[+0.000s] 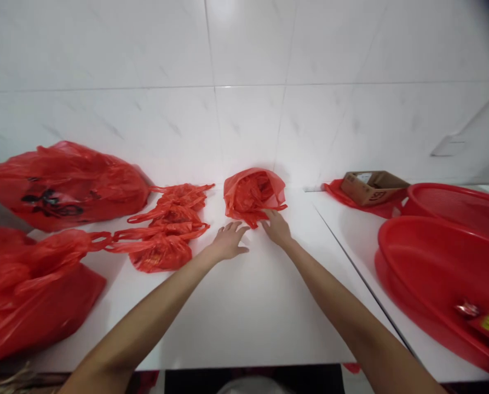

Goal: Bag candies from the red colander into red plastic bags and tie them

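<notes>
A red plastic bag (254, 191) sits in the middle of the white table against the wall, its mouth gaping and crumpled red plastic inside. My left hand (229, 241) is just in front of it on the left, fingers spread, holding nothing. At the bag's front right edge is my right hand (276, 227), with its fingers reaching to the plastic and thumb apart; whether it touches the bag is hard to see. Left of my hands, several small filled red bags (162, 251) stand in a row, handles sticking out sideways.
Two large full red bags, one at the back (72, 189) and one in front (42, 290), take up the left side. On the right are red plastic basins (429, 273), the nearer holding small wrapped items, and a cardboard box (373, 187) on red plastic. A tiled wall (248, 126) closes the back.
</notes>
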Demonstrator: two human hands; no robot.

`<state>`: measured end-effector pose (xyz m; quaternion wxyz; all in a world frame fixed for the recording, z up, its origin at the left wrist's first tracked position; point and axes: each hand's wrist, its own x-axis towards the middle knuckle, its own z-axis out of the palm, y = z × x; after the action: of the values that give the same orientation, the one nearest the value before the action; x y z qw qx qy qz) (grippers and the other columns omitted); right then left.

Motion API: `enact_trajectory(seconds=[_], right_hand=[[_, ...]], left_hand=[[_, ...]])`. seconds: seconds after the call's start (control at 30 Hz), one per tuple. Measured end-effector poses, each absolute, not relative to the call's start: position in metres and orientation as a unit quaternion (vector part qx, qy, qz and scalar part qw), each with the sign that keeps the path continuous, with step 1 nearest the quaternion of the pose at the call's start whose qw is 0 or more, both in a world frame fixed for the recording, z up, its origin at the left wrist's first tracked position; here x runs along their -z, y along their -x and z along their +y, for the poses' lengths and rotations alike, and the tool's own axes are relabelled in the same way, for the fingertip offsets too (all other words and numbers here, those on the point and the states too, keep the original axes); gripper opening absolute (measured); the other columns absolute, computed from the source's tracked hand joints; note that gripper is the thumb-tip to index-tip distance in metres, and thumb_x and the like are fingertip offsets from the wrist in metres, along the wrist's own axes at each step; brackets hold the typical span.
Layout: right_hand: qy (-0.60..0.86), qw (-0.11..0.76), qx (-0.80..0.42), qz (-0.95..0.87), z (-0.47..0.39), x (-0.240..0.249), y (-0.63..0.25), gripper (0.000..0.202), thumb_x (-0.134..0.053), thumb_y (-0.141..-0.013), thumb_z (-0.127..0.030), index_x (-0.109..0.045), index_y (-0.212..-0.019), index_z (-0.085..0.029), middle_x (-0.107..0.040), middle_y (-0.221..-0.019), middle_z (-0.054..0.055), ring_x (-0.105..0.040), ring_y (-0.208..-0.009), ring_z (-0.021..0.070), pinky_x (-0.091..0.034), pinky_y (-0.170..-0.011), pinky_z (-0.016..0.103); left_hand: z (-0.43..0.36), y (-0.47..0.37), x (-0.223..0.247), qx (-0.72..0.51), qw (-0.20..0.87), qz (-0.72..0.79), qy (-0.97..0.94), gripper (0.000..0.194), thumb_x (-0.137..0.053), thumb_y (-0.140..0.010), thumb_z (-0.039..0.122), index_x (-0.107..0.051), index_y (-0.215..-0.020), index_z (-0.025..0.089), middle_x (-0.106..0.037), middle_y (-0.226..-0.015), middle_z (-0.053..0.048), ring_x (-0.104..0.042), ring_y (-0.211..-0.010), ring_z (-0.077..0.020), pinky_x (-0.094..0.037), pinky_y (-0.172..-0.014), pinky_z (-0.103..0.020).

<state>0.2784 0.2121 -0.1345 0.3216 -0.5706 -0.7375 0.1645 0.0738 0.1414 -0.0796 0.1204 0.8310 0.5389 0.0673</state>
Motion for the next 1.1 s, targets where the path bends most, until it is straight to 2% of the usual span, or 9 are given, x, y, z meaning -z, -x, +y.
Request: enact_trajectory(seconds=[0.07,0.13,0.27,0.4,0.63,0.77,0.87,0.97,1.1], right_hand=[[0.57,0.29,-0.166,-0.751,0.221,0.131,-0.267,0.056,-0.056,-0.091,-0.027,-0.04,-0.145,-0.024,-0.047,-0.144,0.011,-0.046,-0.128,0.0273,-0.042,-0.1,0.039],[0.579,0.257,-0.174,-0.754,0.226,0.131,-0.259,0.059,-0.059,-0.091,-0.028,-0.039,-0.145,-0.02,-0.049,-0.14,0.015,-0.051,-0.123,0.028,-0.045,-0.099,0.042],[0.576,0.194,-0.195,-0.77,0.225,0.132,-0.255,0.038,-0.058,-0.094,-0.035,-0.055,-0.128,-0.017,-0.058,-0.126,0.011,-0.06,-0.107,0.0224,-0.052,-0.091,0.044],[0.559,0.155,-0.215,-0.786,0.213,0.123,-0.264,0.031,-0.057,-0.095,-0.035,-0.059,-0.12,-0.016,-0.061,-0.119,0.009,-0.062,-0.101,0.0194,-0.054,-0.086,0.04],[0.54,0.211,-0.239,-0.779,0.177,0.082,-0.291,0.008,-0.066,-0.083,-0.025,-0.061,-0.079,-0.02,-0.063,-0.078,0.0,-0.059,-0.076,0.0168,-0.045,-0.068,0.029],[0.483,0.236,-0.301,-0.788,0.133,0.05,-0.307,0.013,-0.062,-0.084,-0.029,-0.057,-0.077,-0.02,-0.054,-0.063,-0.004,-0.052,-0.06,0.0113,-0.041,-0.058,0.024],[0.387,0.245,-0.432,-0.777,0.098,0.026,-0.327,0.023,-0.067,-0.082,-0.04,-0.058,-0.078,-0.019,-0.05,-0.055,-0.006,-0.046,-0.051,0.0087,-0.04,-0.051,0.022],[0.321,0.341,-0.533,-0.705,0.074,0.009,-0.351,0.029,-0.076,-0.074,-0.041,-0.057,-0.074,-0.019,-0.051,-0.055,-0.005,-0.046,-0.047,0.0086,-0.037,-0.045,0.021],[0.201,0.638,-0.494,-0.555,0.062,-0.006,-0.378,0.042,-0.079,-0.069,-0.047,-0.046,-0.064,-0.023,-0.043,-0.055,-0.006,-0.042,-0.048,0.0098,-0.037,-0.046,0.023]], left_hand=[[0.159,-0.092,0.094,-0.095,0.07,0.55,-0.827,0.066,-0.066,-0.084,0.029,-0.04,-0.145,0.022,-0.032,-0.156,-0.015,-0.026,-0.143,-0.0353,-0.025,-0.113,-0.055],[0.175,-0.103,0.102,-0.11,0.033,0.557,-0.822,0.061,-0.063,-0.088,0.03,-0.04,-0.144,0.021,-0.032,-0.155,-0.015,-0.03,-0.141,-0.0353,-0.026,-0.112,-0.059],[0.196,-0.106,0.108,-0.116,-0.01,0.567,-0.815,0.055,-0.061,-0.09,0.035,-0.045,-0.141,0.022,-0.036,-0.152,-0.012,-0.039,-0.134,-0.0342,-0.034,-0.107,-0.06],[0.203,-0.099,0.107,-0.103,-0.022,0.589,-0.802,0.058,-0.061,-0.089,0.038,-0.042,-0.143,0.024,-0.035,-0.153,-0.012,-0.042,-0.131,-0.0341,-0.036,-0.105,-0.059],[0.21,-0.098,0.097,-0.085,-0.035,0.631,-0.77,0.053,-0.061,-0.09,0.037,-0.046,-0.139,0.023,-0.043,-0.146,-0.012,-0.047,-0.127,-0.0322,-0.04,-0.103,-0.058],[0.218,-0.093,0.093,-0.074,-0.044,0.669,-0.738,0.045,-0.06,-0.091,0.037,-0.053,-0.131,0.019,-0.051,-0.138,-0.012,-0.053,-0.12,-0.0293,-0.045,-0.099,-0.054],[0.223,-0.085,0.092,-0.051,-0.027,0.692,-0.72,0.038,-0.06,-0.091,0.036,-0.057,-0.125,0.018,-0.057,-0.131,-0.011,-0.057,-0.116,-0.0272,-0.048,-0.096,-0.052],[0.224,-0.079,0.09,-0.036,-0.008,0.704,-0.709,0.038,-0.06,-0.091,0.035,-0.057,-0.125,0.019,-0.057,-0.131,-0.011,-0.057,-0.114,-0.0268,-0.049,-0.095,-0.051],[0.218,-0.085,0.079,-0.044,0.006,0.709,-0.704,0.041,-0.06,-0.091,0.035,-0.056,-0.128,0.02,-0.054,-0.136,-0.011,-0.054,-0.119,-0.0286,-0.046,-0.098,-0.053]])
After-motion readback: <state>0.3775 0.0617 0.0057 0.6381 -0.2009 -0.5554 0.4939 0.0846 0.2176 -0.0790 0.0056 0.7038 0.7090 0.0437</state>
